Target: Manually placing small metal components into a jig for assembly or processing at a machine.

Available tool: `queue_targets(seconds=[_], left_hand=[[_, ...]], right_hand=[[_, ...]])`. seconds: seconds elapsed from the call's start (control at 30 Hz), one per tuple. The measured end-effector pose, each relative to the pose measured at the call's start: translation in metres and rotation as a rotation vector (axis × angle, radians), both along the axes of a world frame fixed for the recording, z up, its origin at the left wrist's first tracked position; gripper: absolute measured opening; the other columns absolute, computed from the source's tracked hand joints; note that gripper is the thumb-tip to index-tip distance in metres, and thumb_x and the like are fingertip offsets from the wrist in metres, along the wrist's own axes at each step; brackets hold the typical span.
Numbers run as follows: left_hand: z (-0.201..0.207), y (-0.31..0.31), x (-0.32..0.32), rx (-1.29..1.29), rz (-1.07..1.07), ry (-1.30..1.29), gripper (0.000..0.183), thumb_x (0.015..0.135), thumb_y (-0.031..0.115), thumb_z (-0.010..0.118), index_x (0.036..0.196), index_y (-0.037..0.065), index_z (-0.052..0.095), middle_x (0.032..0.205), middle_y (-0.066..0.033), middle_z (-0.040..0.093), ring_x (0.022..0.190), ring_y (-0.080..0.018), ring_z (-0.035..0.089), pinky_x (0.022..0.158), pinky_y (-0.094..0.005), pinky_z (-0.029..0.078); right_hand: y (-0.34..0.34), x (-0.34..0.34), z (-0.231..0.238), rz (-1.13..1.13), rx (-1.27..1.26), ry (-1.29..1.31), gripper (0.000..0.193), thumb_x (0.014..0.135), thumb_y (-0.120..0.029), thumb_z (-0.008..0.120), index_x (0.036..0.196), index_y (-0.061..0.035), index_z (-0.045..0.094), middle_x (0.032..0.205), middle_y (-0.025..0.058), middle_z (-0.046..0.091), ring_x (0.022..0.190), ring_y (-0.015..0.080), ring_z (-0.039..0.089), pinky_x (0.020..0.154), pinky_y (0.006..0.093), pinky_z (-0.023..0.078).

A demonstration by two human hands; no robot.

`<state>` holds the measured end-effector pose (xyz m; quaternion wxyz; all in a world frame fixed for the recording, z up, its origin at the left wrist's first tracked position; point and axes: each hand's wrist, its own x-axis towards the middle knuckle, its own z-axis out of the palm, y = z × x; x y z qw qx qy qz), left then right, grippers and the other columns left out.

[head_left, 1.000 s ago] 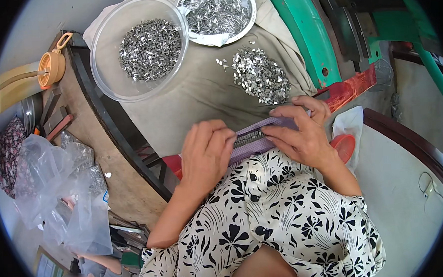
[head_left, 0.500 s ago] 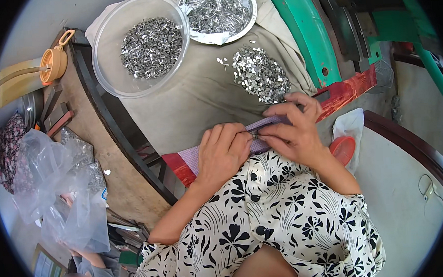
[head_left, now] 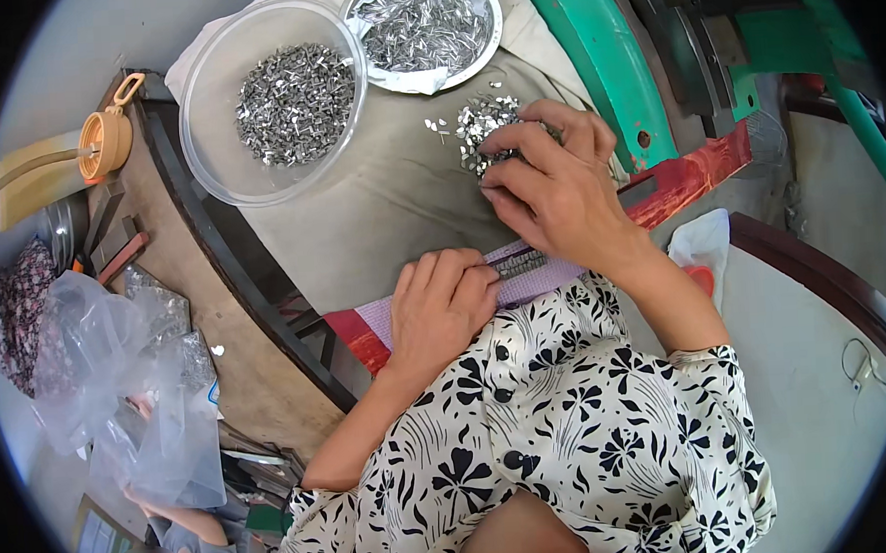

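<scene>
Heap of small metal pieces is the thing to look at here: it sits on the khaki cloth, on the far side of the purple strip, and the right hand is right at it. Fingers come in from the near right, bent, tips down at the heap and covering some of it. Can't tell if that grip has a piece pinched or is just touching, tbh.

Left hand is well apart from the heap, nearer the body, laid over the left part of the strip. Thumb's hidden, so no idea whether that grip is pinching the fabric or only pressing.

Strip's long axis goes roughly left to right, right end a bit farther out. The dark metal row in it runs the same way, just right of the left fingertips and on the near side of the right ones.
</scene>
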<state>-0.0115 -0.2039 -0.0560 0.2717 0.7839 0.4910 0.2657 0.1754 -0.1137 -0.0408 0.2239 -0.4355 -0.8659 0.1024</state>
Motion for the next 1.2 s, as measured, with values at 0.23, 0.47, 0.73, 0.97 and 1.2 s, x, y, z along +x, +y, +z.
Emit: queue_targets(seconds=[0.23,0.47,0.73,0.97,1.2], left_hand=[[0.005,0.004,0.0,-0.059,-0.018,0.016,0.031,0.074,0.017,0.082,0.098,0.008,0.066,0.105,-0.0052,0.061,0.091,-0.0264,0.059,0.075,-0.0377,0.044],[0.006,-0.001,-0.011,-0.096,-0.017,-0.025,0.032,0.073,0.012,0.082,0.1,0.005,0.065,0.105,-0.008,0.061,0.091,-0.0283,0.059,0.076,-0.0388,0.046],[0.006,0.001,-0.015,-0.106,-0.032,-0.091,0.025,0.076,0.009,0.076,0.097,0.006,0.063,0.106,-0.0059,0.06,0.092,-0.0269,0.058,0.076,-0.038,0.045],[0.006,0.0,-0.01,-0.051,-0.012,-0.036,0.022,0.073,0.006,0.078,0.09,0.007,0.065,0.098,-0.0055,0.063,0.086,-0.0268,0.059,0.072,-0.037,0.045],[0.006,-0.003,-0.011,-0.062,0.011,-0.03,0.026,0.074,0.012,0.08,0.093,0.008,0.064,0.099,-0.0053,0.062,0.085,-0.0266,0.059,0.073,-0.0373,0.045]], right_hand=[[-0.003,-0.001,0.001,-0.018,-0.082,-0.006,0.015,0.073,-0.018,0.077,0.084,-0.0128,0.069,0.113,-0.0018,0.061,0.121,0.0282,0.048,0.1,0.0458,0.028],[-0.004,0.014,0.015,-0.046,-0.108,0.023,0.012,0.072,-0.015,0.078,0.082,-0.0142,0.072,0.112,-0.0023,0.062,0.118,0.0291,0.048,0.098,0.0467,0.031],[-0.029,0.028,0.016,0.124,-0.261,0.025,0.009,0.069,-0.017,0.076,0.075,-0.0156,0.07,0.108,-0.0028,0.062,0.116,0.0266,0.05,0.098,0.0455,0.034],[-0.018,0.024,0.013,0.287,-0.297,-0.071,0.012,0.068,-0.017,0.077,0.078,-0.018,0.072,0.104,-0.0047,0.061,0.115,0.025,0.051,0.098,0.0458,0.032],[-0.031,0.02,0.017,0.203,-0.21,0.014,0.018,0.064,-0.016,0.079,0.081,-0.0171,0.071,0.104,-0.007,0.062,0.115,0.0246,0.051,0.096,0.0445,0.031]])
